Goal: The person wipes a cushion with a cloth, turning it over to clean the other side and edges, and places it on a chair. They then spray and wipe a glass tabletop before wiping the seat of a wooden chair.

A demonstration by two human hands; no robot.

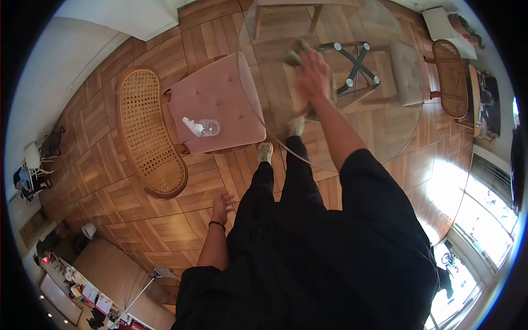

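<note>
My right hand (313, 78) reaches out over the round glass table top (379, 129), its fingers on a crumpled greenish cloth (297, 53) at the glass surface. Blur softens the fingers and the cloth. Under the glass, the dark crossed table base (356, 67) shows through. My left hand (222, 207) hangs low at my left side, above the wooden floor. Its fingers are loosely bent and apart, with nothing in them. A clear spray bottle with a white nozzle (202, 127) lies on the pink chair seat (214, 99), left of the table.
The chair's cane back (148, 132) stands to the left. A second cane-backed chair (451, 77) is on the table's right side, its seat partly beneath the glass. A mop (164, 273) leans at lower left. Bright windows (489, 212) are at the right.
</note>
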